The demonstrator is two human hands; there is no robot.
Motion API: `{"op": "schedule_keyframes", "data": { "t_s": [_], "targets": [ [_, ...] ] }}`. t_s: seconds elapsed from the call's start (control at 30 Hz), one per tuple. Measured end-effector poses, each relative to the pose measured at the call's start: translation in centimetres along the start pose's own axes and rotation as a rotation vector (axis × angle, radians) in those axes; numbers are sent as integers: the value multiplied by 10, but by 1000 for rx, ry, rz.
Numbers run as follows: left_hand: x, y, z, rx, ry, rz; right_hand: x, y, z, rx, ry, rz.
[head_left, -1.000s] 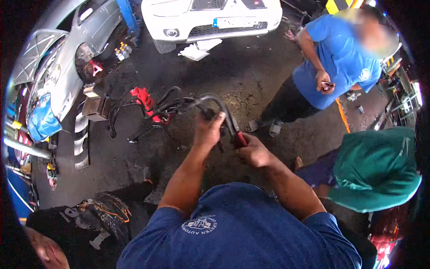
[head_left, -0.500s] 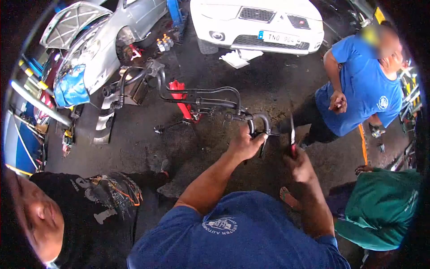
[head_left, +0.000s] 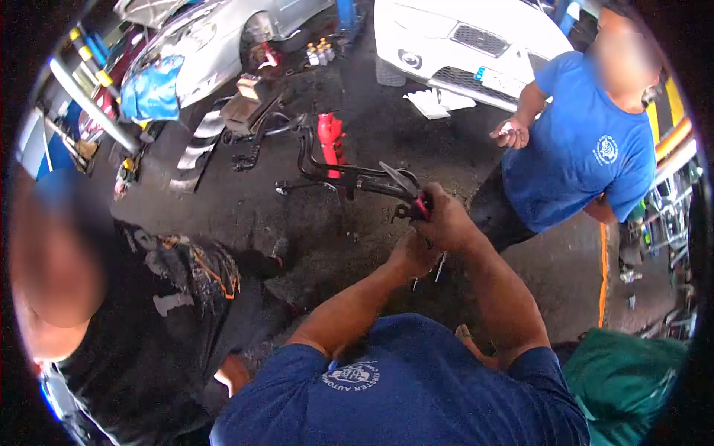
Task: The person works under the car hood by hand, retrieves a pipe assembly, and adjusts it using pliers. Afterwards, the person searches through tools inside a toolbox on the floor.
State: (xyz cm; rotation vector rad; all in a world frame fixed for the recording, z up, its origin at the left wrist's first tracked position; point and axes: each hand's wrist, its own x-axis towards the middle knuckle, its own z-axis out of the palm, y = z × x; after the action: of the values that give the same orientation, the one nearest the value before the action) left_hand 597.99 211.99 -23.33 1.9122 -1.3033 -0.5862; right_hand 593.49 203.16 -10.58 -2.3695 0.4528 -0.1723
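A black pipe-and-hose assembly [head_left: 357, 180] reaches out in front of me, bending away toward the far left. My left hand [head_left: 413, 255] is closed around its near end; the fingers are partly hidden. Just above it, my right hand [head_left: 450, 221] grips a knife [head_left: 401, 181] by its red handle. The bare blade points up and left, over the pipes, close to a fitting at their near end. Whether the blade touches the hose cannot be made out. Thin shiny ends poke out below my left hand.
A person in a blue shirt [head_left: 580, 141] stands at the right, one in black [head_left: 141, 297] at the left, one in green [head_left: 625, 379] lower right. Beyond are a red jack-like stand [head_left: 331, 141], a white car [head_left: 431, 30] and a silver car [head_left: 201, 52].
My right hand has brought the knife leftward and up, from beside the assembly to its near end. The view has shifted, and the assembly's far end appears lower.
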Motion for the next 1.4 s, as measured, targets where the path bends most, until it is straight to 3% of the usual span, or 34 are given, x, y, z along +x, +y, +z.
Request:
{"op": "schedule_keyframes", "data": {
  "t_s": [0.1,0.2,0.27,0.37,0.5,0.57,0.7,0.87,1.07,1.33,1.4],
  "targets": [
    [-9,-26,9,-59,-97,-60,-4,-5,1,-5,-58,-37],
    [-37,-29,-40,-557,132,-66,-1,12,8,-28,-22,-83],
    [-48,-51,-58,-911,425,-315,-7,21,13,-78,41,-195],
    [-82,-13,-102,-1750,459,-104,-14,38,31,-159,188,-440],
    [-93,22,-107,-1797,572,-67,-33,37,38,-265,322,-753],
    [-96,31,-104,-1830,538,55,-42,31,34,-207,308,-740],
    [-101,27,-92,-1823,481,85,-61,39,30,-144,316,-747],
    [-108,43,-83,-1820,375,108,-90,46,18,-283,300,-740],
    [-109,51,-62,-1658,646,-89,-103,68,21,-210,359,-786],
    [-90,92,-41,-1735,650,-238,-117,105,8,-323,216,-854],
    [-83,105,-34,-1645,737,-496,-125,116,2,-332,136,-859]
  ]
}}
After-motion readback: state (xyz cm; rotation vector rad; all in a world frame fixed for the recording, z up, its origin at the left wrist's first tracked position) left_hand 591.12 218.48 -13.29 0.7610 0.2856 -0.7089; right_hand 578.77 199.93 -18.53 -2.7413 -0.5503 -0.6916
